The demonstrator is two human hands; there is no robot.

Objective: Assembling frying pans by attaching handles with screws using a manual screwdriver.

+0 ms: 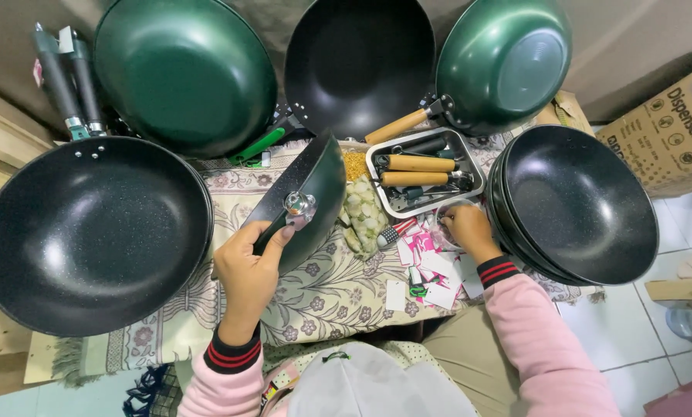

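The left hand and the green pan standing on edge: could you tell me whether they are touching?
Touching. The head view shows the left hand wrapped around the bracket at the rim of the green pan, its thumb lying just under the metal fitting.

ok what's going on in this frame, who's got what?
A person in pink sleeves sits among dark green and black woks. The left hand holds a small dark green wok tilted on edge by its handle bracket, over the floral cloth. The right hand reaches into a pile of small pink and white paper tags, beside a metal tray of wooden handles.
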